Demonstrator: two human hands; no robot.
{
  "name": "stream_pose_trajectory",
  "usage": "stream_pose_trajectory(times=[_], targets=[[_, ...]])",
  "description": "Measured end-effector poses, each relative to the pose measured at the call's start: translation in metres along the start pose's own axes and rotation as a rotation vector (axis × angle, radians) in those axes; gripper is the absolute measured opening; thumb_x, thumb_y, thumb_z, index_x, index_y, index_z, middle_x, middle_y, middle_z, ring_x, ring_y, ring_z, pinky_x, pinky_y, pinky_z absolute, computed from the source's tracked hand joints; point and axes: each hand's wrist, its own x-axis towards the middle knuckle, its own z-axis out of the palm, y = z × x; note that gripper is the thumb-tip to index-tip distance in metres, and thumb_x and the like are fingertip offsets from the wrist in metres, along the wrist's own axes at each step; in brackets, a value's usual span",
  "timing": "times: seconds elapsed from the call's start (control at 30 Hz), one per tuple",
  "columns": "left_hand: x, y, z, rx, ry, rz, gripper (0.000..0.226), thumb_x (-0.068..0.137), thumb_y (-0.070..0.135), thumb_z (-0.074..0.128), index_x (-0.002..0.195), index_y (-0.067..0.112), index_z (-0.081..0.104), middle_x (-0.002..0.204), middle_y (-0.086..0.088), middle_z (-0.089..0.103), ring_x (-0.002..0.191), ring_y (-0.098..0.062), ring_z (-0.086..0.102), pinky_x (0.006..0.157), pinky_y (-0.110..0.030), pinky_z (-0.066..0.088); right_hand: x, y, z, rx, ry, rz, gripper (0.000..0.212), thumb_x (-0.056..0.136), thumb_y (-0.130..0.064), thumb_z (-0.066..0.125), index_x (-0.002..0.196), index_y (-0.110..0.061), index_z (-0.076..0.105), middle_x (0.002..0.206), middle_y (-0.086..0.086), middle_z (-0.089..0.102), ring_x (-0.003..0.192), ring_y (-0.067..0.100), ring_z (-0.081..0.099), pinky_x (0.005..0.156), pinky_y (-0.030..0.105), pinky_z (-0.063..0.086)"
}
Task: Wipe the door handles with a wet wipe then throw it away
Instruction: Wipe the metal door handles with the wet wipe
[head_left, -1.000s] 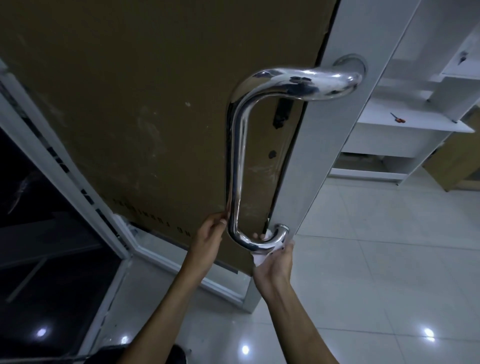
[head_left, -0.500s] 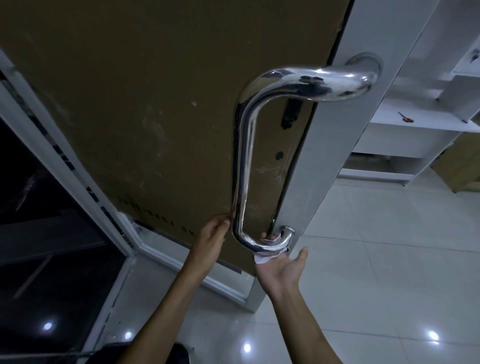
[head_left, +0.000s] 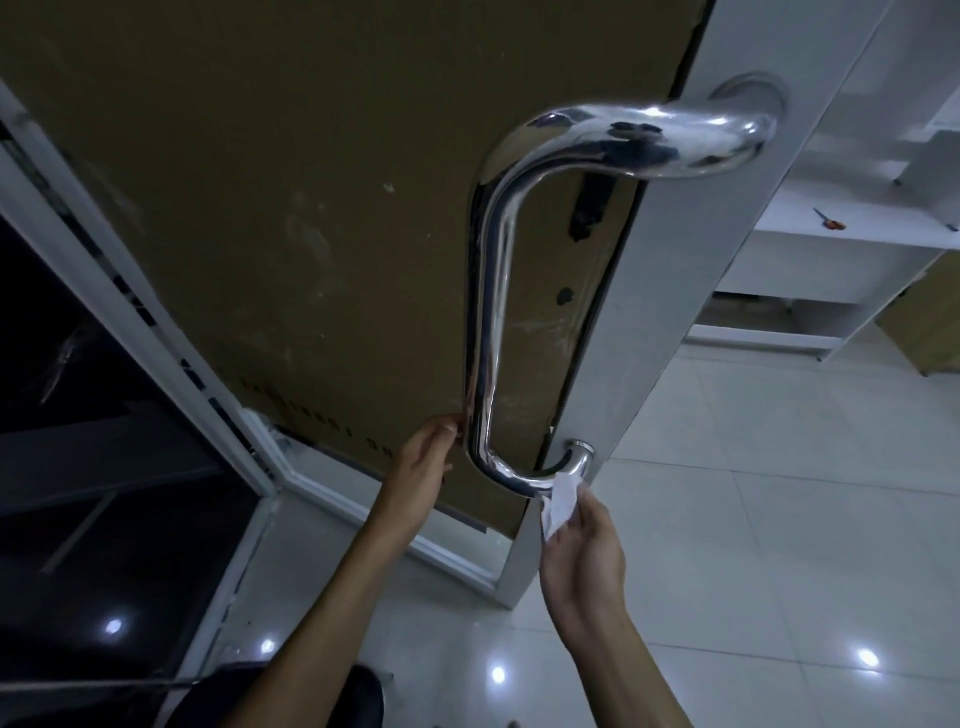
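A long chrome pull handle (head_left: 491, 322) runs down the edge of a door covered in brown cardboard (head_left: 291, 208). My right hand (head_left: 584, 556) pinches a small white wet wipe (head_left: 561, 501) just below the handle's lower bend, close to its bottom mount (head_left: 579, 452). The wipe's top edge touches or nearly touches the chrome. My left hand (head_left: 423, 467) rests against the cardboard beside the lower part of the bar, fingertips by the handle.
The door's grey metal edge (head_left: 670, 312) stands right of the handle. White shelving (head_left: 810, 270) with a small orange tool (head_left: 831, 222) is at the back right. Glossy white floor tiles (head_left: 779, 545) spread to the right. A dark glass panel (head_left: 78, 415) sits left.
My right hand has come off the handle's lower bend and dropped slightly to the right, now pinching the wipe. The left hand stays beside the bar.
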Motion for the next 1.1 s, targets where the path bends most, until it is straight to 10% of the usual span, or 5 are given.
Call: stream_pose_trajectory(times=[0.2,0.37,0.57,0.83,1.1], targets=[[0.001,-0.001,0.002,-0.001,0.008,0.002,0.031,0.103,0.021,0.037,0.093,0.039,0.06,0.1,0.022,0.061,0.094,0.007,0.056,0.087,-0.028,0.048,0.006,0.027,-0.009,-1.364,-0.035,-0.66,0.063,0.103,-0.044,0.028,0.155,-0.022,-0.001,0.162,-0.009,-0.011,0.148,0.005,-0.012,0.119,0.018,-0.005],[-0.001,0.0,0.002,-0.006,-0.005,-0.005,0.03,0.103,0.023,0.037,0.094,0.039,0.06,0.101,0.021,0.061,0.097,0.005,0.056,0.09,-0.029,0.048,0.024,0.003,-0.016,-1.919,-0.102,-1.07,0.054,0.099,-0.05,0.033,0.129,-0.01,0.054,0.135,0.01,0.054,0.135,0.029,0.042,0.116,0.039,0.026],[-0.003,0.0,0.001,-0.027,-0.011,-0.031,0.025,0.103,0.028,0.037,0.098,0.042,0.058,0.107,0.02,0.059,0.103,0.001,0.055,0.096,-0.032,0.047,0.034,-0.01,0.02,-2.226,-0.233,-1.02,0.055,0.079,-0.068,0.039,0.077,-0.015,0.057,0.071,0.006,0.063,0.073,0.028,0.06,0.09,0.042,0.049],[-0.003,0.002,0.001,-0.031,-0.009,-0.034,0.029,0.103,0.024,0.036,0.094,0.039,0.059,0.102,0.018,0.06,0.097,0.002,0.056,0.097,-0.034,0.047,0.027,0.016,0.035,-1.891,-0.321,-1.006,0.039,0.076,-0.042,0.058,0.094,-0.008,0.061,0.078,0.005,0.061,0.073,0.024,0.059,0.082,0.036,0.05],[-0.002,0.003,-0.001,-0.032,-0.019,-0.028,0.027,0.103,0.025,0.037,0.093,0.041,0.056,0.102,0.022,0.056,0.097,0.005,0.053,0.096,-0.033,0.047,0.046,-0.044,0.001,-2.426,-0.445,-1.177,0.038,0.079,-0.053,0.056,0.092,-0.017,0.063,0.086,0.003,0.066,0.084,0.024,0.06,0.102,0.04,0.043]])
